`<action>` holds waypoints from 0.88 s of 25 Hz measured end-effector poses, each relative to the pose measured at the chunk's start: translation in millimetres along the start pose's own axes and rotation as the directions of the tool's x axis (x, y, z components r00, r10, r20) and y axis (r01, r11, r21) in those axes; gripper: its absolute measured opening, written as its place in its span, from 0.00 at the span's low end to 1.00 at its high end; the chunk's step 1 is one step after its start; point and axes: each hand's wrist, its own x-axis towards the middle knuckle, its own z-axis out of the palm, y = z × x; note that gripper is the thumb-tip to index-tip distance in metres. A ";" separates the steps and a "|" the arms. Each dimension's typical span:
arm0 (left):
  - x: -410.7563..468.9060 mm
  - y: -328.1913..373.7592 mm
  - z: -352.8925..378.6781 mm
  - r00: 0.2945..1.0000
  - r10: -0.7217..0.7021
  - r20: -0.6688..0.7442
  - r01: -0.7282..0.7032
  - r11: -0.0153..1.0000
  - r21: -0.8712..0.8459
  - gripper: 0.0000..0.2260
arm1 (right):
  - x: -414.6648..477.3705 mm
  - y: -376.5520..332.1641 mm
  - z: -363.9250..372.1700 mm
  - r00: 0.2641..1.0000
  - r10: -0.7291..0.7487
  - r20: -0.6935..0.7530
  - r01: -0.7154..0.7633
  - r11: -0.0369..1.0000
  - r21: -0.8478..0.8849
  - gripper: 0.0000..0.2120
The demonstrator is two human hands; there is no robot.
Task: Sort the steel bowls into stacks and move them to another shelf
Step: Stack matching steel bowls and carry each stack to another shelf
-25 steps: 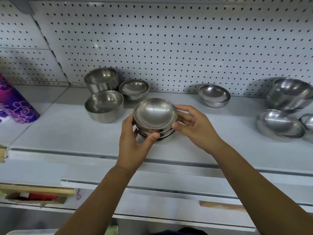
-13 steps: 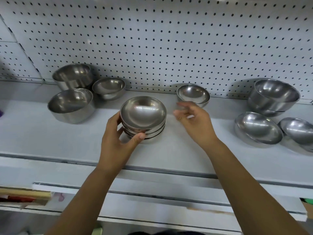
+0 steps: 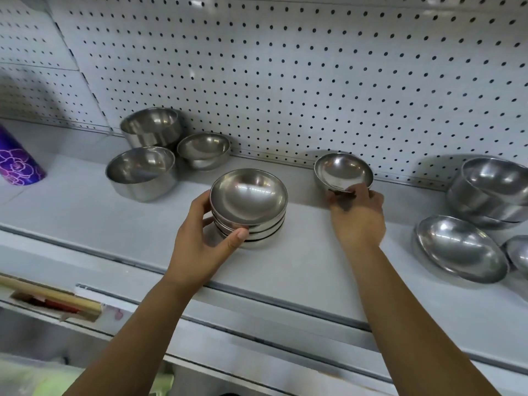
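Presently the left hand point(image 3: 205, 241) is clamped on the stack of shallow bowls point(image 3: 248, 201). Its thumb presses the near side low down and its fingers wrap the far left side. I judge this grip is there to steady the nested bowls and keep their rims aligned while the next one is fetched. The stack sits mid-shelf on the grey shelf point(image 3: 314, 267), near its front edge, and appears to rest on the surface rather than being lifted. I count three or four bowls in it, and the top one holds nothing but reflections. The right hand point(image 3: 357, 218) reaches to the single bowl point(image 3: 343, 171) standing against the pegboard point(image 3: 285, 81). Its fingertips are bunched on the near rim, and although blurred, I read this as a pinch. That bowl tips toward me, which fits a rim grip made to lift it, and it looks to match the stack in size, so I judge it the next addition. It is empty, and the dark marks near its rim seem to be the fingers mirrored. To the left stand a tall bowl point(image 3: 151, 125), a wide bowl point(image 3: 141, 170) and a rounded bowl point(image 3: 203, 148), close together and all empty. To the right, a pair of large nested bowls point(image 3: 491, 190) sits behind a tilted bowl point(image 3: 460, 247), unsorted by my reading. Nothing has yet gone to another shelf. A purple flowered container point(image 3: 17, 164) stands at the far left.
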 end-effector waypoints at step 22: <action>0.3 -0.7 0.8 0.999 0.034 -0.015 -0.033 0.998 0.052 0.34 | -57.0 -65.6 -38.4 0.723 -0.608 0.328 0.457 0.777 0.433 0.28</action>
